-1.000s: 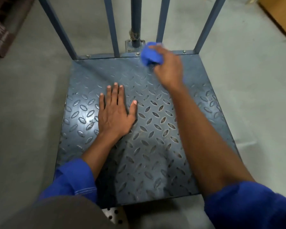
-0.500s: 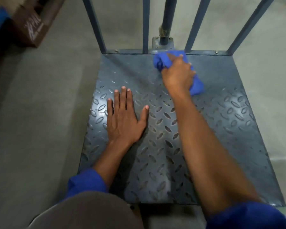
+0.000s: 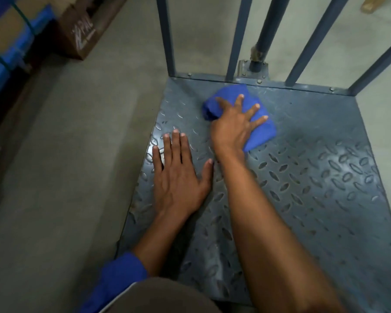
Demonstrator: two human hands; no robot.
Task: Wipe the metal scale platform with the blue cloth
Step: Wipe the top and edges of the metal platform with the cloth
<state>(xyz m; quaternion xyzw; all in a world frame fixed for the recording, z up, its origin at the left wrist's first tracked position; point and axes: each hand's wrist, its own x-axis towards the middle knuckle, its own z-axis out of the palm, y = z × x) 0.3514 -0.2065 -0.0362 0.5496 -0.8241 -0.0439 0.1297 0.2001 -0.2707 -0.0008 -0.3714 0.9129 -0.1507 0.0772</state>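
Note:
The metal scale platform (image 3: 314, 181) is a grey-blue tread plate lying on the floor, filling the right half of the view. A crumpled blue cloth (image 3: 261, 132) lies on its far part, near the back rail. My right hand (image 3: 234, 125) presses down on the cloth with fingers spread and straight. My left hand (image 3: 178, 179) rests flat on the platform near its left edge, fingers straight, holding nothing.
Several blue-grey upright bars (image 3: 166, 35) and a thicker post (image 3: 266, 30) rise from the platform's back edge. A brown cardboard box (image 3: 81, 30) and stacked blue-strapped goods (image 3: 7, 41) stand at the far left on the concrete floor (image 3: 66, 177).
My right hand has flattened out over the cloth, pulling it from the back rail toward me across the platform. The view has shifted left. My left hand stays planted.

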